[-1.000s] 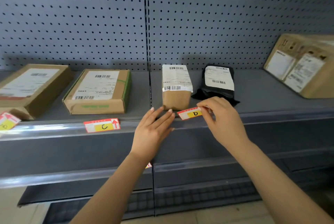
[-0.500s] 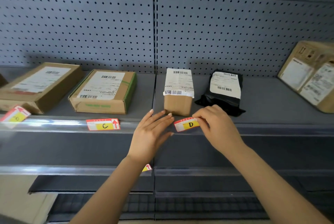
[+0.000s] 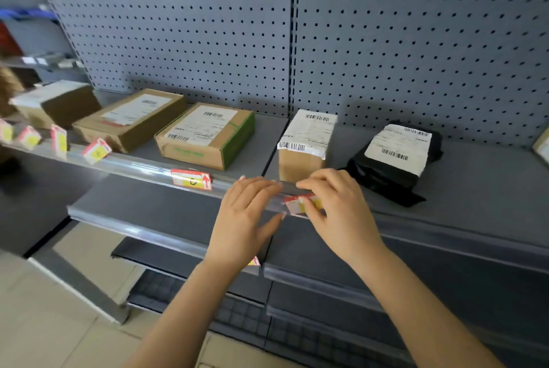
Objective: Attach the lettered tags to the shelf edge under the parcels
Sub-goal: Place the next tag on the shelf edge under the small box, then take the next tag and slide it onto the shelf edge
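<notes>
Grey steel shelf (image 3: pixel 475 189), perforated back panel (image 3: pixel 178 40), glossy clear plastic strip (image 3: pixel 142 166) along its edge. The right hand (image 3: pixel 335 204) pinches the small red, white and yellow paper tag (image 3: pixel 297 206) with curled fingers, against the strip just below the tall taped carton (image 3: pixel 303 144). The left hand (image 3: pixel 246 213) lies flat, fingers straight, touching the strip beside it. Half a second back the tag sat higher, its D showing; now fingers cover the letter.

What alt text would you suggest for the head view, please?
The left hand and right hand fit a red-and-yellow tag into the clear shelf-edge strip, below a small box. A second tag sits further left.
</notes>
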Motion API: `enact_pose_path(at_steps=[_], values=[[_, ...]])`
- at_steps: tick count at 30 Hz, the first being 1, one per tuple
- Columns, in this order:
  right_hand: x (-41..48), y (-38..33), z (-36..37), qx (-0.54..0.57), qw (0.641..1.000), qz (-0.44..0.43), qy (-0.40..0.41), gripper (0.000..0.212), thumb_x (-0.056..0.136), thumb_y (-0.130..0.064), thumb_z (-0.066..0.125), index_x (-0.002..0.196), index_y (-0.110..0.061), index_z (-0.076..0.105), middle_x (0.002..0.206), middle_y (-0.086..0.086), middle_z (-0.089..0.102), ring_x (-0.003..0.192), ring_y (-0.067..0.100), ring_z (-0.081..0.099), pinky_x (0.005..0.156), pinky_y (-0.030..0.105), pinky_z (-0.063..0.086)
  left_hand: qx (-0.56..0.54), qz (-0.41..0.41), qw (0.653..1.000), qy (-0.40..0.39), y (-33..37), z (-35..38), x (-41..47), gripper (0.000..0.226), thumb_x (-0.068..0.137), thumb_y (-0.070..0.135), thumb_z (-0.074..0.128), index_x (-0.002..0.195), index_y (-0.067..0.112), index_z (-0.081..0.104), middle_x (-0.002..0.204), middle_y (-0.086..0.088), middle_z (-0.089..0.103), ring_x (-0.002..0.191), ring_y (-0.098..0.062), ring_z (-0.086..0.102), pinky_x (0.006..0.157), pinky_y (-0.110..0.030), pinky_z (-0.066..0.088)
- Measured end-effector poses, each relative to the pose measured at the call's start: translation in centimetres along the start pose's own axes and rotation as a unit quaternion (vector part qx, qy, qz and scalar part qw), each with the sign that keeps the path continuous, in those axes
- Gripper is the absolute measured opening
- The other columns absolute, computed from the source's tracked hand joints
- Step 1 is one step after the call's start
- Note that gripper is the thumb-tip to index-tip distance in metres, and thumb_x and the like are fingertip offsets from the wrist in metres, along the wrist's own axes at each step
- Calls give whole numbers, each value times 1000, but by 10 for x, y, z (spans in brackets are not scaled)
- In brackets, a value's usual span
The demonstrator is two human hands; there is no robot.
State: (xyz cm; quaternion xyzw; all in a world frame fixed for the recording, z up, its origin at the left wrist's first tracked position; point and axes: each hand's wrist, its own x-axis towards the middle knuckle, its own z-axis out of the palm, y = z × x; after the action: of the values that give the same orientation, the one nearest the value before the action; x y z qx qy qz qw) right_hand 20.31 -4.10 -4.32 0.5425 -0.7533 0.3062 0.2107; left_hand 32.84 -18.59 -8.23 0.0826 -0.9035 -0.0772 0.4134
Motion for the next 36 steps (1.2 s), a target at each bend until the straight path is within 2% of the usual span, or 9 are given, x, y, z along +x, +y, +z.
enact_pose_path(at_steps=[3,9,11,14,17,26,32,36], values=[[5,-8,5,52,998,-28,-2,21,81,-14,71,102,-15,66,99,1,59,90,21,51,78,36,45,46,-43,998,11,8,-23,-4,44,80,24,75,120,12,63,117,-2,61,112,-24,56,100,-39,41],[10,-44,27,134,986,-87,-46,20,85,-19,68,104,-16,65,99,0,58,94,17,52,78,28,43,129,-160,979,8,13,-72,-42,51,82,38,68,129,20,56,122,1,57,116,-20,51,102,-35,37],[11,-59,37,150,981,-101,-66,21,86,-22,67,106,-17,64,101,-1,58,96,17,52,79,29,45,140,-186,973,4,10,-86,-55,50,83,41,64,129,21,55,121,2,56,115,-19,51,102,-33,34],[16,-82,51,170,973,-129,-83,21,87,-22,66,107,-17,64,102,-2,57,99,17,51,82,32,46,163,-217,962,2,2,-106,-65,51,83,40,67,129,20,56,121,0,57,115,-22,52,101,-38,38],[24,-107,65,188,967,-150,-88,20,86,-19,66,106,-15,64,101,0,57,97,18,52,82,36,47,174,-245,953,22,-11,-123,-73,54,79,34,74,128,21,57,120,1,57,115,-21,51,102,-32,32],[61,-195,116,187,963,-176,-87,22,85,-20,67,106,-15,64,101,0,58,97,19,53,82,32,47,177,-256,948,59,-88,-189,-105,54,78,31,76,127,22,56,120,2,57,115,-15,47,102,-21,26],[95,-263,156,157,968,-179,-76,22,85,-20,67,106,-16,64,102,0,58,99,18,53,83,29,44,177,-238,954,33,-158,-244,-124,52,79,35,74,127,24,56,119,5,57,115,-14,47,103,-24,25],[110,-302,179,151,972,-170,-63,22,84,-18,68,105,-15,64,101,0,58,99,18,52,84,26,40,180,-231,956,19,-199,-277,-137,52,80,35,74,127,24,56,120,4,57,116,-16,48,102,-31,33]])
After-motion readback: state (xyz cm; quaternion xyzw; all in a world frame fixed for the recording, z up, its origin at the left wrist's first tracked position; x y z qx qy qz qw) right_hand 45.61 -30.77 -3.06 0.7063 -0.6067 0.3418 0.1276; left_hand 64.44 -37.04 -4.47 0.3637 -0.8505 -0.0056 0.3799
